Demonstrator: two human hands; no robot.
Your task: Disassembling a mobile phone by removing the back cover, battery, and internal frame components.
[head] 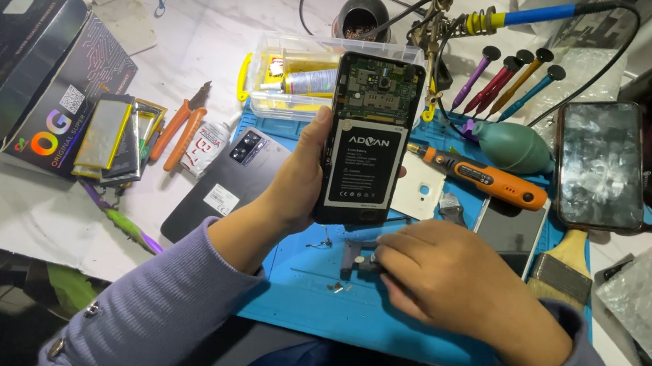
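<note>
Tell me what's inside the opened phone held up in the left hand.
The opened phone shows a green circuit board above a black-and-white battery. The left hand grips its edge; whatever lies beneath the battery is covered.

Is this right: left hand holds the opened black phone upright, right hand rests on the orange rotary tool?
Not quite. In the head view the right hand rests on the blue work mat, fingers at a small dark part, not the orange rotary tool. The left hand does hold the opened black phone upright.

Glossy black plastic phone point(371, 143) (circuit board bare) above a matt blue rubbery mat point(305, 277).
</note>
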